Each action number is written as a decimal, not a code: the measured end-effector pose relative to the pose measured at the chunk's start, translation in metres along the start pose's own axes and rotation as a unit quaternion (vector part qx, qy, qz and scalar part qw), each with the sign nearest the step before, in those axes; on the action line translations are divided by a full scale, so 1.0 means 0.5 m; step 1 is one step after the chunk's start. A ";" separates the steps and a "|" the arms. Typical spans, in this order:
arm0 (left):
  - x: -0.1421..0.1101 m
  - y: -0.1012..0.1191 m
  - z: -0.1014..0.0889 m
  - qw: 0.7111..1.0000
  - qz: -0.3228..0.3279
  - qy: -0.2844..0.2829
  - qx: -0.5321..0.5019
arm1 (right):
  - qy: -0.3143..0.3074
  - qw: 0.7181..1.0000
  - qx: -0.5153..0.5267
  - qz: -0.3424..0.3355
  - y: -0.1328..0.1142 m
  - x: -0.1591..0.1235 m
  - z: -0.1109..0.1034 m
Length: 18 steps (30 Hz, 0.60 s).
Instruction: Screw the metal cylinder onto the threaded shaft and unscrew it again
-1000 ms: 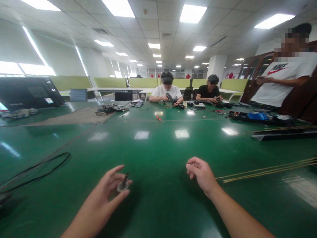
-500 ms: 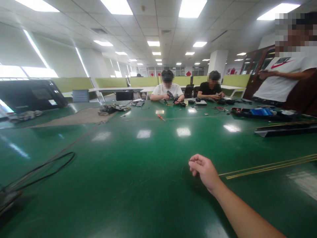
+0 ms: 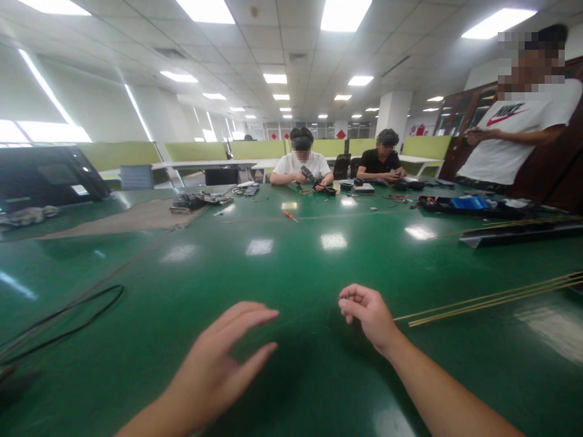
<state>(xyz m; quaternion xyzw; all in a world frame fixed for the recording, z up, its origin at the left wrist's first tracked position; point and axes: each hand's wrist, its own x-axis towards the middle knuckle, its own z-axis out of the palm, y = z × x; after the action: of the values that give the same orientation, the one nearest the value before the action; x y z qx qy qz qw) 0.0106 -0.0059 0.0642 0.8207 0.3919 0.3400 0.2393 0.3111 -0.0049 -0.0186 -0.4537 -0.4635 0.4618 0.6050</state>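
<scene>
My left hand (image 3: 223, 358) hovers low over the green table (image 3: 291, 261), palm down. Its fingers are stretched out and slightly apart, and nothing shows in them. My right hand (image 3: 370, 314) hangs just above the table to the right of it. Its fingers are curled in with thumb and fingertips close together, and whether they pinch anything is too small to see. Thin brass rods (image 3: 492, 298) lie on the table right of my right hand, running toward the right edge.
A black cable (image 3: 68, 318) loops at the left. A red screwdriver (image 3: 290, 216) lies mid-table. Two seated people (image 3: 300, 167) (image 3: 381, 164) work at the far side, with tools and parts around them. A person (image 3: 514, 139) stands at the right. A black rail (image 3: 519, 233) lies at the right.
One second ago my left hand held a small round metal part with a shaft. It left the view, and now it is back, open and empty. My right hand barely moved.
</scene>
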 end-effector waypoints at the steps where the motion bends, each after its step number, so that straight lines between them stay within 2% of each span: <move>1: 0.038 0.016 0.044 0.998 0.047 -0.052 0.006 | -0.005 1.000 0.016 0.002 0.000 0.000 0.000; 3: 0.109 0.035 0.126 0.992 0.091 -0.089 -0.010 | -0.022 0.998 0.064 0.009 0.001 0.001 0.001; 5: 0.161 0.037 0.190 0.984 0.135 -0.092 -0.069 | -0.040 0.993 0.111 0.016 0.002 0.002 0.001; 8: 0.194 0.030 0.238 0.977 0.159 -0.082 -0.114 | -0.050 0.988 0.143 0.020 0.002 0.005 0.002; 11: 0.194 0.032 0.244 0.977 0.153 -0.061 -0.135 | -0.065 0.981 0.178 0.034 0.001 0.004 0.008; 14: 0.179 0.044 0.230 0.976 0.148 -0.055 -0.151 | -0.089 0.973 0.206 0.049 0.000 -0.001 0.015; 16: 0.155 0.049 0.207 0.976 0.137 -0.046 -0.162 | -0.102 0.968 0.221 0.053 0.000 -0.003 0.016; 18: 0.114 0.044 0.164 0.979 0.098 -0.028 -0.176 | -0.093 0.966 0.237 0.051 0.002 -0.002 0.013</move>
<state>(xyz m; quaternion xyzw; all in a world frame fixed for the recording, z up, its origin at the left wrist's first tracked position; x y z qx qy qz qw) 0.1087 0.0169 0.0464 0.8095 0.2367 0.4027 0.3558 0.3043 -0.0051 -0.0185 -0.2752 -0.3716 0.6289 0.6250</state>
